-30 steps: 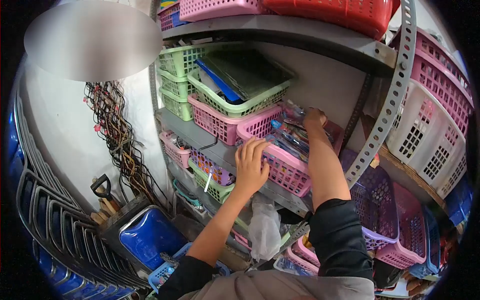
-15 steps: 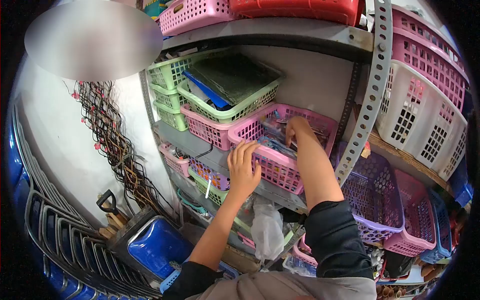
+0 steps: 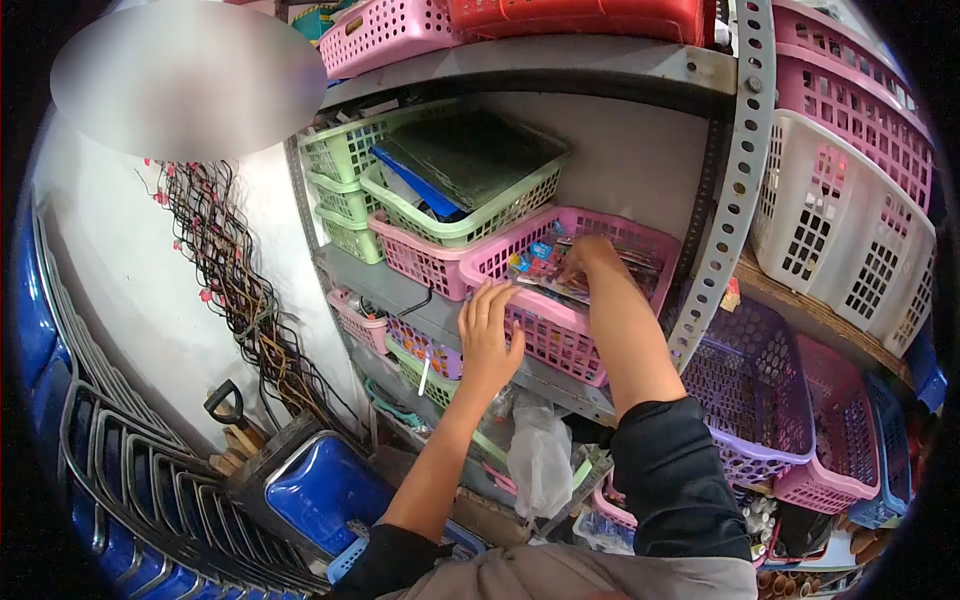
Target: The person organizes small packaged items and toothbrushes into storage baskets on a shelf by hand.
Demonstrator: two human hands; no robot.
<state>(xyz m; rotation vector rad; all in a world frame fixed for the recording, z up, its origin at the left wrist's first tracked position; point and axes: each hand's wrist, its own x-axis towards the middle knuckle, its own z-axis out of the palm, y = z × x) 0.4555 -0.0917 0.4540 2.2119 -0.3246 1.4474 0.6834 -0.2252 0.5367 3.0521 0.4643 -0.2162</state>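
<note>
— Nearest the camera, just past the dark sleeves, that's a plastic bag (image 3: 540,455) bunched up under the shelf, right? What are the hands doing?

— Yep, just a bag sitting there. Left hand (image 3: 490,335) is a bit further up, fingers spread flat against the front wall of the pink basket (image 3: 575,350). It's holding nothing, just pressed on the basket where it sits on the grey shelf (image 3: 400,285). Right hand (image 3: 585,258) is down inside that basket, fingers curled onto the colourful packets (image 3: 535,265). Can't tell if it's actually pinching one or only resting on the pile.

— So how far along would you say?

— Early-ish imo. Looks like rummaging through the packets. They're all lying in the basket, nothing's lifted clear of the rim, and I can't see anything set aside. So nothing's out yet.

— And further back?

— Green basket (image 3: 470,215) stacked just beside and above the pink one, dark flat stuff in it. White baskets (image 3: 850,250) off to the right.
</note>
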